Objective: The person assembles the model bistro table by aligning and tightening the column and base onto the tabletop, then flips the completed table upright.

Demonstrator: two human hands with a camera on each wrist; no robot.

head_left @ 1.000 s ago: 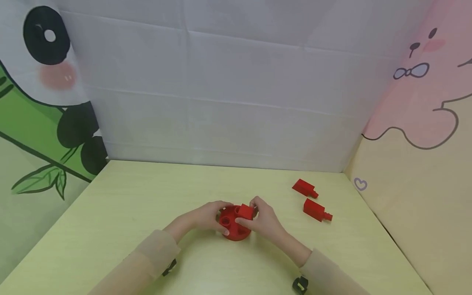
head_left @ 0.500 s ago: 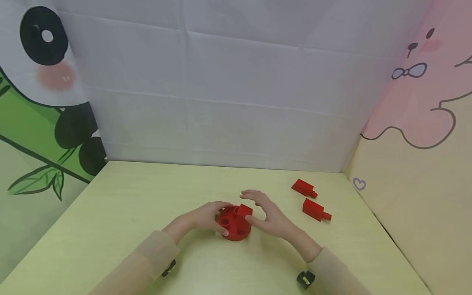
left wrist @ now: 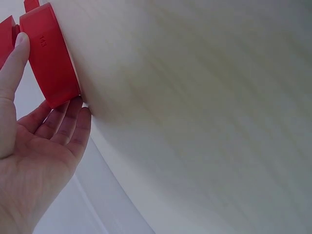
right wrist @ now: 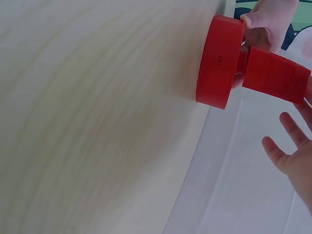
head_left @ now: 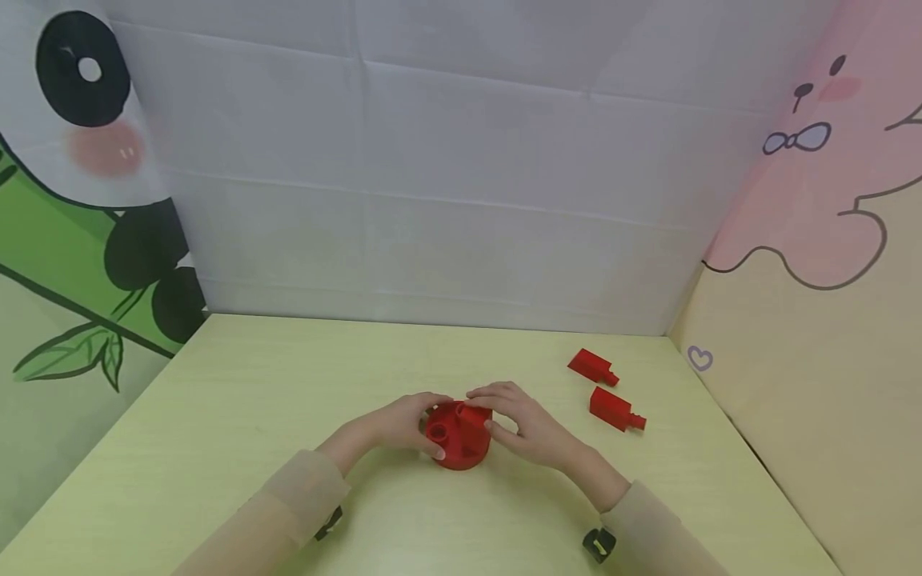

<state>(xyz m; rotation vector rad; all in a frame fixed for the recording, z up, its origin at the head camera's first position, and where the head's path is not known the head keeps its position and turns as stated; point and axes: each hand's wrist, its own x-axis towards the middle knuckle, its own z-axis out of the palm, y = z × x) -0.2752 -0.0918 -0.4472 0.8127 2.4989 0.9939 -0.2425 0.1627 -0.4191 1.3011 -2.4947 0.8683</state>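
A red round base [head_left: 461, 458] with raised sockets stands on the table. My left hand [head_left: 405, 424] holds its left side, thumb at the near rim and fingers round the far side, as the left wrist view also shows. A red block [right wrist: 275, 75] stands up from the base by its narrow neck, slightly tilted in the right wrist view. My right hand [head_left: 529, 430] is over the block's right side, with fingertips touching its top end and the other fingers spread. From the head view, these fingers partly hide the block.
Two more red blocks with narrow necks, a farther one [head_left: 594, 366] and a nearer one [head_left: 616, 409], lie on the table [head_left: 302, 376] to the right. A white sheet [head_left: 446, 176] rises behind the table, with printed panels at both sides.
My right hand has let go of the red block, lifted with fingers spread, then come down so its fingertips touch the block's top. The left hand stays on the base.
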